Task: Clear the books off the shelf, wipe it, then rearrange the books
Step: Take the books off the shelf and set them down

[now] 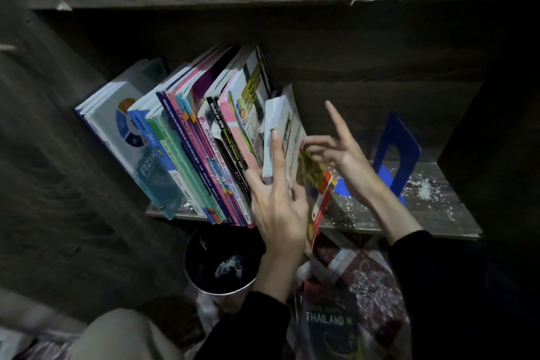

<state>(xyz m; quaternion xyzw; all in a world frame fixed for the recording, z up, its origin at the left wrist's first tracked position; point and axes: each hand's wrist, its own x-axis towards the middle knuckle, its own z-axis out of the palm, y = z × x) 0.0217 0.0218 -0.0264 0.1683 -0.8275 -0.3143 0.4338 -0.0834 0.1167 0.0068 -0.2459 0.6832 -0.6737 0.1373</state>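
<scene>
Books (187, 143) stood on the shelf board (409, 213), packed against its left side and leaning leftward, spines outward. Left hand (277, 202) lay against the right end of this row, index finger stretched along a white book (270, 137); its fingers were straight and spread, gripping nothing. That pressure probably braced the leaning row so it would not topple rightward. Right hand (342, 155) met the top edge of a yellow-and-red book (317, 184) at the row's right end. Thumb and curled fingers apparently pinched it while the index finger pointed up, free; motion blur left the pinch uncertain. This book tilted outward over the shelf's front lip, consistent with extraction or insertion; which one could not be determined. Blue bookend (400, 152) stood well apart to the right, supporting nothing. White flecks (423, 184) covered the board, suggesting wiping was not complete. Black bin (222, 263) sat below the shelf, near a book marked THAILAND (327, 321).
</scene>
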